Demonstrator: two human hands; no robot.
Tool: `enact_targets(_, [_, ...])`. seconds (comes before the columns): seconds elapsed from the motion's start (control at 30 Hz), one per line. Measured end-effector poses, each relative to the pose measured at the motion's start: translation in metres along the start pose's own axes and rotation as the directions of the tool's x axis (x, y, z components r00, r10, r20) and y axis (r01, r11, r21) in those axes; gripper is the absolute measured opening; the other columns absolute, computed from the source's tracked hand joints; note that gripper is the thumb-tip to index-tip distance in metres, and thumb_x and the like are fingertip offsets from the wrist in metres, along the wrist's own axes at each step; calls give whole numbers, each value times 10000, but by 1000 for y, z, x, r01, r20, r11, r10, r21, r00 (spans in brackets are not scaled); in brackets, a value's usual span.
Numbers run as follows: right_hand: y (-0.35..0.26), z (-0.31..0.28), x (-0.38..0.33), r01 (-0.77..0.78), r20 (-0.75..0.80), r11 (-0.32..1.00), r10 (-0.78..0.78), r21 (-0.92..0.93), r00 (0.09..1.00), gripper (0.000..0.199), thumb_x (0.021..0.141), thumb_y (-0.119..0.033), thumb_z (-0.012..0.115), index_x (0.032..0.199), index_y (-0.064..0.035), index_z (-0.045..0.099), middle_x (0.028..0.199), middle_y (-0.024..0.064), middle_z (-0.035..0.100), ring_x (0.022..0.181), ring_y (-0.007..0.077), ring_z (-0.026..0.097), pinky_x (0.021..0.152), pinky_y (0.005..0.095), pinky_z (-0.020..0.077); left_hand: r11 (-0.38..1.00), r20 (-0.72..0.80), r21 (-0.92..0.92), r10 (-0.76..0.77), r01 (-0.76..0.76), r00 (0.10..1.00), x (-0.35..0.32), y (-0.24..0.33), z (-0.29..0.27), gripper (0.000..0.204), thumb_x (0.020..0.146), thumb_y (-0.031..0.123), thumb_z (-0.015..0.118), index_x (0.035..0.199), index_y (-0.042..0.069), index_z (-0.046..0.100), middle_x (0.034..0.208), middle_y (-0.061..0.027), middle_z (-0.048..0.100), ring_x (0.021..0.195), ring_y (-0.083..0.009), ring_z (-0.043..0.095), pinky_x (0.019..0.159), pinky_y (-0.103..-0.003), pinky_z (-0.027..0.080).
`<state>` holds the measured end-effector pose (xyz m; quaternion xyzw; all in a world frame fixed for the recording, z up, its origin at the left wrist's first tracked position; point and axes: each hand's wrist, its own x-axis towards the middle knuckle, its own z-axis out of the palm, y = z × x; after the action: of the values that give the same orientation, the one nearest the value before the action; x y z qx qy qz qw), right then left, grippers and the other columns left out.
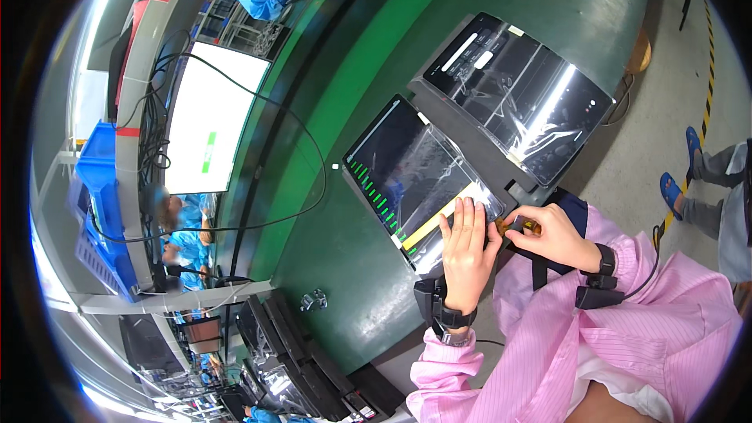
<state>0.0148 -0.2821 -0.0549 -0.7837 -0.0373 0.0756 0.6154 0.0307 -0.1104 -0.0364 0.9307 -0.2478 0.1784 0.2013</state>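
Observation:
In front of me a flat screen panel (403, 164) under clear film lies on a dark holder. It is lit with a row of green bars and a yellow strip. My left hand (468, 244) rests on its near edge, fingers stretched out and nothing gripped. Just to the right, my right hand (560, 236) pinches a small dark piece with amber parts (517, 225) at the panel's near corner. The fingers partly cover this piece, so its exact kind is unclear. A second lit panel (517, 98), also under wrinkled film, lies farther right.
A dark cable (323, 164) loops over the green bench (313, 243). A bright monitor (215, 117) and a blue bin (102, 180) stand left. Small clear pieces (313, 300) lie near stacked dark panels (282, 352). People in blue work across the bench; someone in blue slippers (671, 192) stands right.

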Motion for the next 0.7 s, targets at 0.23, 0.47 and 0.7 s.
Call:
enact_targets(0.23, [1,7,6,62,2,998,-62,4,998,207,765,-209,680,848,-19,673,599,123,593,502,240,583,496,304,433,999,19,-47,-23,24,1000,-2,-1,0,421,746,61,700,1142,-36,593,1209,-208,572,1211,-320,499,1045,-558,266])
enact_targets(0.47, [1,7,10,36,19,999,-36,7,999,197,787,-202,686,784,-6,664,557,121,567,452,201,548,461,284,393,998,26,-54,-39,41,999,-3,-1,1,424,747,62,699,1143,-39,586,1223,-209,561,1214,-329,494,1049,-545,265])
enact_targets(0.7, [5,8,10,49,24,998,-50,43,998,184,798,-188,683,779,-5,664,548,113,565,440,174,540,450,270,383,995,12,-92,-29,30,1000,-1,-2,1,408,740,36,693,1122,-63,589,1186,-237,573,1175,-355,521,988,-472,397])
